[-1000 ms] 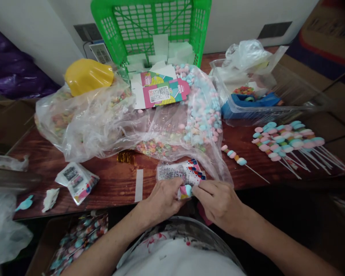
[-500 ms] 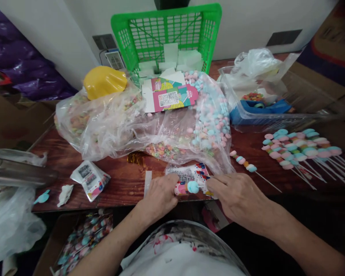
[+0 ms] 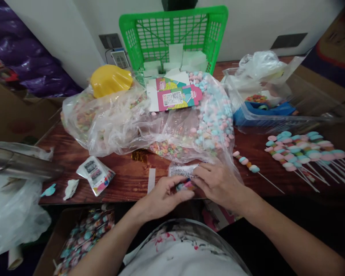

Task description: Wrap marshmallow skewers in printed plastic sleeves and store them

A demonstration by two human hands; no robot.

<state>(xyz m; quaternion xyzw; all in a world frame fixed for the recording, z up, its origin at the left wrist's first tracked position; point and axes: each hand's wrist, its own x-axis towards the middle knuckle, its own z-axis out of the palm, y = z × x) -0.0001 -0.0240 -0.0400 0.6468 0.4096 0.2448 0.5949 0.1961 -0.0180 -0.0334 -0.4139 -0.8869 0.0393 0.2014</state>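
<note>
At the table's front edge, my left hand [image 3: 165, 195] curls its thumb and fingers around a marshmallow candy skewer [image 3: 186, 186] in a colourful printed plastic wrapper. My right hand [image 3: 217, 186] is closed at the other end of it, fingertips pinching the wrapper and close to my left fingers. Much of the skewer is hidden by both hands. Just behind them lies a clear printed wrapper [image 3: 179, 169]. To the right, a loose skewer [image 3: 248, 164] of pink, blue and orange pieces rests on its white stick.
Clear bags of ring candy [image 3: 109, 126] and marshmallows [image 3: 215, 119] fill the middle, before a green basket [image 3: 172, 19]. Finished skewers [image 3: 304, 149] lie right, near a clear tub [image 3: 276, 120]. A wrapper stack [image 3: 94, 174] sits left; a box of candies [image 3: 86, 237] stands below.
My right hand has moved left, close to my left hand. The blue marshmallow and stick that showed between them are now covered by wrapper and fingers. The view has shifted slightly.
</note>
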